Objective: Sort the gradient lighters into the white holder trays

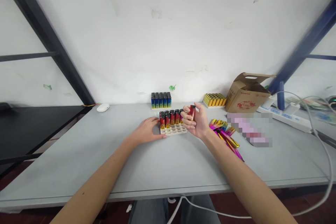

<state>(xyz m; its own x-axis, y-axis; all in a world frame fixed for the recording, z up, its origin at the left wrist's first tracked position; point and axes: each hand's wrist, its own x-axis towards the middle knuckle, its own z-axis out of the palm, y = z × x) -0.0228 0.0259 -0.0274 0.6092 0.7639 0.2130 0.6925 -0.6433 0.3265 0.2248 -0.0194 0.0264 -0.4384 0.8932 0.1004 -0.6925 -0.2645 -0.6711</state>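
My right hand [195, 120] is raised just over the right end of a white holed tray [173, 132], its fingers closed around a shiny red-and-gold, battery-like cylinder [193, 112] with a black top. The cylinder stands nearly upright in the grip. Similar red-and-gold cylinders [168, 120] fill the back and left part of the tray, while holes show bare along its front. At the tray's left end, my left hand [148, 130] grips the edge, thumb at the front corner and fingers along the side. Part of the tray's right end is hidden behind my right hand.
Behind stands a block of blue-green cylinders [161, 100]. Yellow cylinders [215, 100] sit beside an opened cardboard box [248, 94]. Loose magenta-and-gold pieces [228, 138] lie right of my right forearm. A power strip [286, 117], white cable [321, 140] and white mouse-like object [103, 107] are around.
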